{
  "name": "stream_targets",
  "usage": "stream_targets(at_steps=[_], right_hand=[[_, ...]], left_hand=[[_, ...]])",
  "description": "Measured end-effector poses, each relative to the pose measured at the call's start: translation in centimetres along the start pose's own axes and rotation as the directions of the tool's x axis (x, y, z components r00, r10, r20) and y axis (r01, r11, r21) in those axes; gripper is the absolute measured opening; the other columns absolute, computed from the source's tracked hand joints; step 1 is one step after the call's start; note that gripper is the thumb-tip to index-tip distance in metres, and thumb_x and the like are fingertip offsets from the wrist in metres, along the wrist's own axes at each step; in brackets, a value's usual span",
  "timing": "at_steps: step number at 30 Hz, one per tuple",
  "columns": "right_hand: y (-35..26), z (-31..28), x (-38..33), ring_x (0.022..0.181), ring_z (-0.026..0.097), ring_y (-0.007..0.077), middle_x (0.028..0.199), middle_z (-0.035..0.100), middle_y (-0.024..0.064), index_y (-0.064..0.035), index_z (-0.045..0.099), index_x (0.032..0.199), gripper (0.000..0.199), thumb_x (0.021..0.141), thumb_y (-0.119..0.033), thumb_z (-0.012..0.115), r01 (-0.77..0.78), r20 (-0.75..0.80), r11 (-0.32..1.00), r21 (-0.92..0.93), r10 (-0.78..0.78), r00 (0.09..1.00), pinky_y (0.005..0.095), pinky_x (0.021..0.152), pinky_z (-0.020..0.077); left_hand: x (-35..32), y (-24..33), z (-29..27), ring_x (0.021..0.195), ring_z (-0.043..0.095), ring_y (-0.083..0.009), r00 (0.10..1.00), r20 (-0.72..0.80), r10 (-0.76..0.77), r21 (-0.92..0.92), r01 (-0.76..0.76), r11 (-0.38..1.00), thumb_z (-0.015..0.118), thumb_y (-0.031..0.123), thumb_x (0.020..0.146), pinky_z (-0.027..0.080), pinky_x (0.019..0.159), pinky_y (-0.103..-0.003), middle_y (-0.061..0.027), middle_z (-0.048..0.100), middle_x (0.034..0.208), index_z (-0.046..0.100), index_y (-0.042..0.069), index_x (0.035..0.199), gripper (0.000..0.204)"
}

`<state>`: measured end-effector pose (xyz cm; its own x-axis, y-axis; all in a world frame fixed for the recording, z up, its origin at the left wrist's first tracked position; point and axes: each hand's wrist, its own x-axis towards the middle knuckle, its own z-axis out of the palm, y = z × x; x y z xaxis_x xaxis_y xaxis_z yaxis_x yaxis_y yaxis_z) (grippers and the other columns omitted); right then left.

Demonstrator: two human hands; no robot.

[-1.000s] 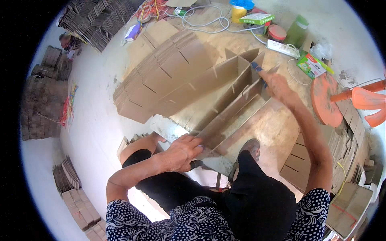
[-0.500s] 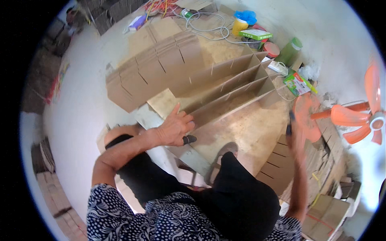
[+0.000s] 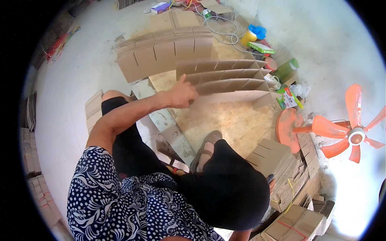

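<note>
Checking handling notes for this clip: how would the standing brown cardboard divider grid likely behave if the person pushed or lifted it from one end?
The brown cardboard divider grid looks light: thin slotted strips. It would probably flex and skew, since the strips only interlock. The left hand steadies one end, suggesting it could lean or collapse.

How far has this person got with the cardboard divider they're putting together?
Done: four long slotted strips stand upright in a divider grid, with one short cross piece slotted in at its right end. In hand: the left hand rests on the grid's left end; the right hand is out of view. Left: the other slots look unfilled, and flat slotted pieces lie fanned out behind, with more stacked cardboard at the right.
</note>
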<state>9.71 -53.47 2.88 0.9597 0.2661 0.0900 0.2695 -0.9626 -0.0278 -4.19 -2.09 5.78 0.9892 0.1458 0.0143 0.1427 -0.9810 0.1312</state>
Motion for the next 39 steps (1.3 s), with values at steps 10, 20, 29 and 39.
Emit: stream_targets(at_steps=[10,20,29,39], right_hand=[[2.6,-4.1,3.3,0.087,0.056,0.0369,0.097,0.058,0.0233,0.0058,0.054,0.104,0.028,0.079,-0.004,0.060,0.087,-0.138,0.801,0.592,-0.006,0.990,0.0388,0.078,0.0451],[-10.4,-6.2,10.9,0.096,0.054,0.0192,0.115,0.057,0.0138,-0.0022,0.050,0.122,0.031,0.093,-0.010,0.056,0.125,-0.131,0.124,0.984,0.042,0.991,0.0339,0.089,0.0450],[-22.3,-10.9,16.4,0.115,0.056,0.0303,0.131,0.052,0.0207,0.0001,0.039,0.137,0.053,0.087,-0.001,0.058,0.777,-0.411,0.297,0.554,-0.714,0.566,0.0349,0.094,0.0440],[-24.2,-10.6,18.6,0.094,0.064,0.0279,0.111,0.062,0.0218,-0.0004,0.047,0.128,0.046,0.084,0.000,0.061,0.752,-0.315,0.277,0.597,-0.782,0.538,0.0310,0.083,0.0479]], left_hand=[[0.3,7.3,1.9,0.112,0.047,-0.0311,0.989,-0.081,-0.125,-0.049,0.122,0.991,0.063,0.008,0.068,0.019,0.106,-0.065,-0.0093,0.057,0.096,0.062,0.007,0.084,0.016],[-2.4,9.9,2.5,0.130,0.032,-0.0433,0.956,-0.156,-0.247,-0.117,0.231,0.966,0.063,0.007,0.073,0.022,0.102,-0.066,-0.0152,0.050,0.120,0.058,0.003,0.091,0.019],[-1.9,9.1,3.3,0.133,0.027,-0.0462,0.954,-0.144,-0.262,-0.187,0.234,0.954,0.059,0.000,0.074,0.024,0.104,-0.064,-0.0174,0.048,0.125,0.057,0.000,0.093,0.020],[-2.3,9.4,2.8,0.134,0.025,-0.0461,0.960,-0.115,-0.256,-0.195,0.230,0.953,0.059,-0.004,0.068,0.022,0.105,-0.065,-0.0173,0.046,0.127,0.058,-0.001,0.094,0.026]])
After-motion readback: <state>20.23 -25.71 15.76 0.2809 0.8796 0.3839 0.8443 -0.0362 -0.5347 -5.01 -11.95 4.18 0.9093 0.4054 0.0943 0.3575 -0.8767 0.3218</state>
